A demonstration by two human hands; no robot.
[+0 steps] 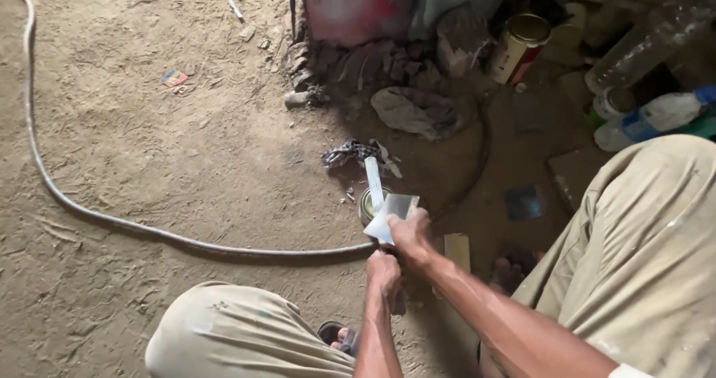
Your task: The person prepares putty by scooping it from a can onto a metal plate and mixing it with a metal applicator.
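Grey hose (89,218) runs along the dirt floor (149,124) from 11 o'clock, curves down to 6 o'clock near the hands; smooth, round, flexible, just lying slack. Floor is dry packed earth, straw bits, gritty.

Left hand (383,272) at 6 o'clock of centre, fist closed low, likely on something beneath the blade; what exactly, cannot tell. Reads as the steadying grip.

Right hand (410,235) just above it, fingers curled tight on a flat metal scraper (389,215), thin, pale, smeared. A narrow pale strip (374,183) stands up at 12 o'clock of it. Both sit right over a small open tin (367,205), round, metal, so drips likely fall back in.

At 1–2 o'clock: crumpled rag (414,111), a cylindrical can (518,48), clear plastic bottles (649,50). Knees in khaki cloth flank the work.
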